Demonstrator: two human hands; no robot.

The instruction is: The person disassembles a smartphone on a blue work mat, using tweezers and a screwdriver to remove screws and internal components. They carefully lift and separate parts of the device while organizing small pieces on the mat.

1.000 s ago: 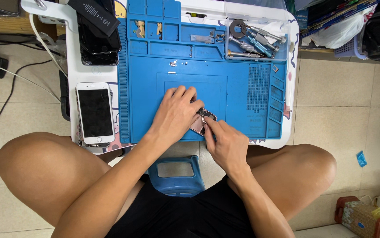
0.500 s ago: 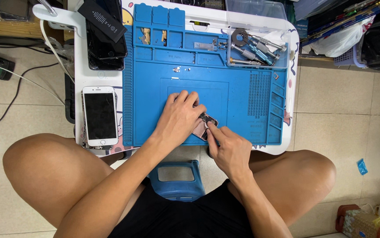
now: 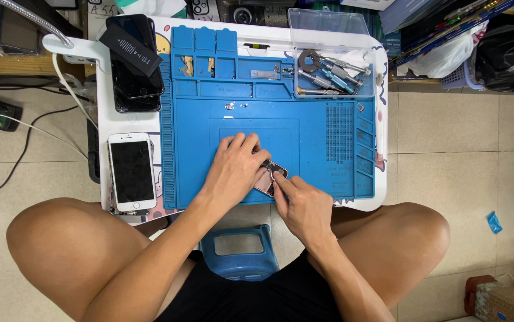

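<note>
A small white table is seen from above, almost wholly covered by a blue work mat whose near edge lies close to the table's front rim, just above the seated person's knees. Open flat room is left on the mat to the right of the hands, up to a strip of small square pockets along the right edge; the far edge is taken up by moulded compartments and a clear tray holding screwdrivers and a metal ring. To the left of the mat, a white phone lies face up near the front corner, with a stack of dark phones further back, so little free surface is left there. A blue stool stands between the legs below the table. The task's thing, a small pinkish phone part with a dark camera-like corner, lies on the mat close to the front edge, near the centre. It is pressed down by the left hand, laid flat with fingers spread over it. The right hand is drawn together, fingertips pinched at the part's edge; whether a fine tool is held there cannot be told.
</note>
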